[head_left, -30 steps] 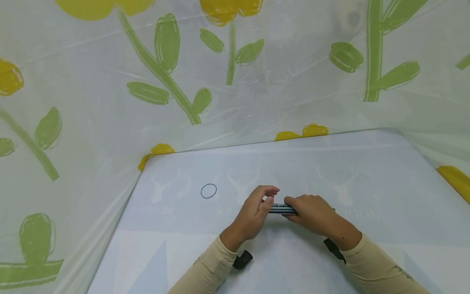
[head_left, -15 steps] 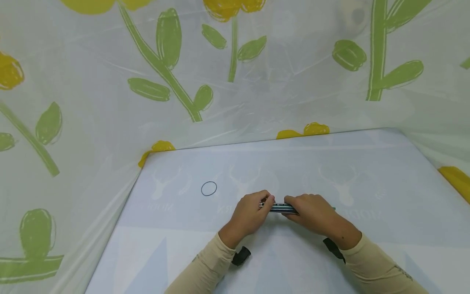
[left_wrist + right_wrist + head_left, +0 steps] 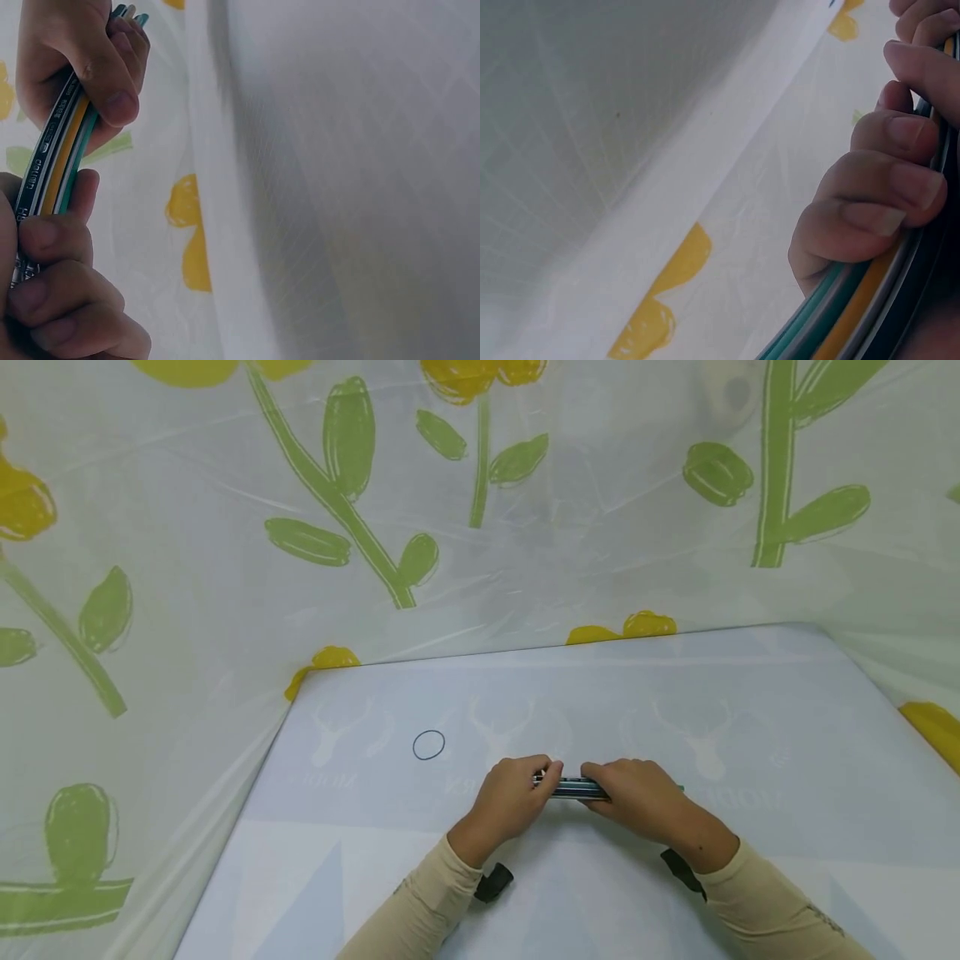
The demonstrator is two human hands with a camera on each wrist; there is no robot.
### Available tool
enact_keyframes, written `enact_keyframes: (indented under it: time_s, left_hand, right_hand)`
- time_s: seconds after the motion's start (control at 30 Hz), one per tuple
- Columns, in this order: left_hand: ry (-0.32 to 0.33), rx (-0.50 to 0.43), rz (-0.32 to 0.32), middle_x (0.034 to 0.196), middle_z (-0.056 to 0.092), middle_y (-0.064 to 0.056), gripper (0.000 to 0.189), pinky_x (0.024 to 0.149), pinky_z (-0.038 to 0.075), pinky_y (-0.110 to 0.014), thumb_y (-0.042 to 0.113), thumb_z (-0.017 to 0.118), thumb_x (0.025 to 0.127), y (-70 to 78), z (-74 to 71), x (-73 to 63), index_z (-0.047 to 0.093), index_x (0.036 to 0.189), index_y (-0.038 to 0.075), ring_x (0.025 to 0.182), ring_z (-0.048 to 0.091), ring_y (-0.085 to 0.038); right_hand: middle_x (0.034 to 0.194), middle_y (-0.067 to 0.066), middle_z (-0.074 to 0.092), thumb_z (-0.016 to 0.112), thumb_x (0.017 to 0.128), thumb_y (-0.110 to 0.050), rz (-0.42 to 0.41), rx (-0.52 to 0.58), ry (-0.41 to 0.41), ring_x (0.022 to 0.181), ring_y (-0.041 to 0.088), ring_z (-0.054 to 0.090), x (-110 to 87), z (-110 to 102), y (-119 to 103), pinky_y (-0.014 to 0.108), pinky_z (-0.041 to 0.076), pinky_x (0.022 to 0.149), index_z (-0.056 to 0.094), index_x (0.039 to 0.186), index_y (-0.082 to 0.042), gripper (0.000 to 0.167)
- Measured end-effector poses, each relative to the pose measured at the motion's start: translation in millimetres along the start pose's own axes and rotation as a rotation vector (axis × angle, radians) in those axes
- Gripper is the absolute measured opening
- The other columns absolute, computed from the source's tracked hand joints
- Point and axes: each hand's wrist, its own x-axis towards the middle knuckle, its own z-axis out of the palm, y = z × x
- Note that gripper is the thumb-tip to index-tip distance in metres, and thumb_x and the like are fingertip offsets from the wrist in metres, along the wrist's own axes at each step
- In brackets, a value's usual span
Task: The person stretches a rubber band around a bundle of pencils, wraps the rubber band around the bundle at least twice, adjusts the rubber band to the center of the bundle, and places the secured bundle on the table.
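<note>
A bundle of several pencils (image 3: 577,788) lies level between my two hands, just above the table. Black, yellow and green sides show on the pencils (image 3: 64,146) in the left wrist view, with printed lettering on the black one. Around the left end of the bundle, my left hand (image 3: 513,793) curls its fingers, thumb on the near side. My right hand (image 3: 637,793) grips the other end, and thin tips stick out beyond it. A short stretch of pencils shows between the hands. Left of them on the table is a thin dark blue ring (image 3: 429,759).
The table (image 3: 360,793) wears a pale cover with faint deer-head prints. A white curtain (image 3: 570,560) with yellow flowers and green leaves hangs along its back and sides. A black wrist device (image 3: 493,883) sits under the left forearm.
My left hand's raised, loosely spread fingers have closed down around the left end of the pencils. The right hand keeps its grip in place. The ring has not moved on the table.
</note>
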Motion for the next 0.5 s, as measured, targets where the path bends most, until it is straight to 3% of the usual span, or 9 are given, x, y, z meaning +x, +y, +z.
enact_keyframes:
  time_s: [0.37,0.5]
  left_hand:
    - [0.010,0.009,0.023,0.058,0.033,0.010,0.034,0.047,0.025,-0.018,0.031,0.050,0.104,-1.2,-2.0,1.6,0.057,0.073,0.018,0.051,0.032,-0.003]
    - [0.021,-0.006,0.006,0.061,0.043,0.010,0.032,0.051,0.030,-0.018,0.033,0.048,0.105,-4.1,-6.1,2.7,0.065,0.082,0.018,0.055,0.038,-0.004]
  right_hand:
    - [0.064,-0.009,0.052,0.080,0.084,-0.019,0.011,-0.036,0.026,0.057,0.007,0.042,-1.9,2.0,5.2,0.024,0.038,0.053,0.059,0.084,-0.015,0.022]
    - [0.063,-0.009,0.050,0.080,0.083,-0.019,-0.001,-0.050,0.029,0.057,0.007,0.041,-2.3,-0.8,7.8,0.025,0.037,0.052,0.057,0.082,-0.016,0.023]
